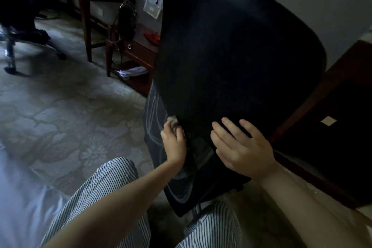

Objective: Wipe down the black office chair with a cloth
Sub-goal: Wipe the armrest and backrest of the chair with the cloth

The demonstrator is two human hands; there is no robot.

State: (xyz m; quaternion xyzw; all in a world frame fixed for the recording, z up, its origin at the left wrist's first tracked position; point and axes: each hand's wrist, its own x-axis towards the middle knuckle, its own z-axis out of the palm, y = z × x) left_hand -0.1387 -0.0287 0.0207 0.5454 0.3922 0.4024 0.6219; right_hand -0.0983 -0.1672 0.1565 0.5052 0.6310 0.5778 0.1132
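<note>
Black, smooth-backed office chair point(231, 46) shows faint pale wipe streaks.

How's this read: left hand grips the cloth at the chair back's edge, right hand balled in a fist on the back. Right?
Not quite. The head view shows the right hand open, fingers straight and spread, resting flat on the black office chair back, not in a fist. The rest holds: the left hand grips the cloth at the back's edge.

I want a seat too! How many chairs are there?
2. The black office chair is close in front; a second chair is at far left beside the desk. Others may be hidden.
</note>
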